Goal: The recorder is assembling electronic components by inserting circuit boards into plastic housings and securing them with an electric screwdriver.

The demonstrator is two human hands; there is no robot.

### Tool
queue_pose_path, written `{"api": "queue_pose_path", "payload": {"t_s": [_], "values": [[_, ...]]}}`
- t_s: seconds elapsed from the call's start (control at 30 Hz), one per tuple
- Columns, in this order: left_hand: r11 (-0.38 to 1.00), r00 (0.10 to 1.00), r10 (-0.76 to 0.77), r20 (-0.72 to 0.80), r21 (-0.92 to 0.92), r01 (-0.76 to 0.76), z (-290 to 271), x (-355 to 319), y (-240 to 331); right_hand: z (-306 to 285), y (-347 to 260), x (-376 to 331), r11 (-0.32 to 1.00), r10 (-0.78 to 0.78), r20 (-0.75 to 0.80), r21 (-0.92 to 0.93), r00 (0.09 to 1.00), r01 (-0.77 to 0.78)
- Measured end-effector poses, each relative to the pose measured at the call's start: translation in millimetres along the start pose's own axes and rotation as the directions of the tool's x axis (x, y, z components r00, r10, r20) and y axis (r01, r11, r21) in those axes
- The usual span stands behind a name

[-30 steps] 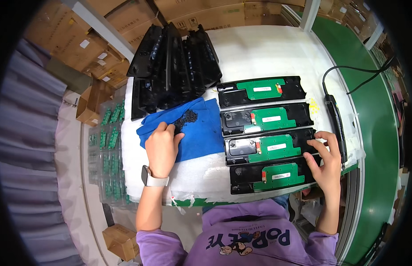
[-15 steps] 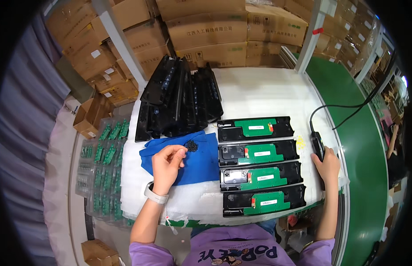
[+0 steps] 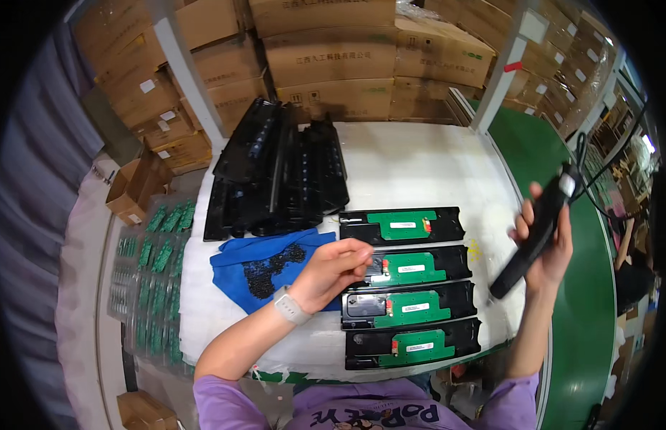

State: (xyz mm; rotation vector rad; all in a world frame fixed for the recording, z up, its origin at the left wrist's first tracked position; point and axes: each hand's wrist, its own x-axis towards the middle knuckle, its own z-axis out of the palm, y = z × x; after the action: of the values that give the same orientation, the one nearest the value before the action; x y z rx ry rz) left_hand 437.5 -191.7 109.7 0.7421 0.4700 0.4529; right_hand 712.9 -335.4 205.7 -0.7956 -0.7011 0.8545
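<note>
Several black plastic panels with green circuit boards lie in a column on the white-covered table. My left hand (image 3: 333,271), fingers pinched, hovers at the left end of the second panel from the far side (image 3: 442,265); anything between the fingertips is too small to make out. A black corded electric screwdriver (image 3: 533,240) is held in my right hand (image 3: 553,256), raised and tilted right of the panels, its lower tip pointing toward them. Left of the panels is a blue cloth (image 3: 229,266) with a spread of small black screws (image 3: 261,279), partly behind my left wrist.
A heap of black plastic housings (image 3: 275,172) covers the table's far left. Clear trays of green circuit boards (image 3: 157,269) stand beyond its left edge. A green conveyor belt (image 3: 587,301) runs along the right. Cardboard boxes (image 3: 333,64) are stacked behind; the screwdriver's cord (image 3: 582,150) hangs at right.
My left hand has moved right from the screws to the panels. My right hand has lifted the screwdriver off the table's right side. The small screws now show spread wider on the cloth.
</note>
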Motion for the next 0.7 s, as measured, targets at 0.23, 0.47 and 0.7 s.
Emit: {"api": "queue_pose_path", "payload": {"t_s": [0.23, 0.47, 0.7], "values": [[0.999, 0.991, -0.025, 0.132, -0.021, 0.028, 36, 44, -10, 66, 31, 62, 0.968, -0.13, 0.412, 0.25, 0.902, 0.026], [0.998, 0.994, -0.06, 0.091, -0.025, 0.063, 18, 43, -19, 56, 57, 62, 0.958, -0.128, 0.332, 0.286, 0.935, 0.029], [0.997, 0.996, -0.054, 0.07, 0.051, 0.051, 10, 43, -19, 54, 68, 63, 0.971, -0.118, 0.321, 0.238, 0.94, 0.041]]}}
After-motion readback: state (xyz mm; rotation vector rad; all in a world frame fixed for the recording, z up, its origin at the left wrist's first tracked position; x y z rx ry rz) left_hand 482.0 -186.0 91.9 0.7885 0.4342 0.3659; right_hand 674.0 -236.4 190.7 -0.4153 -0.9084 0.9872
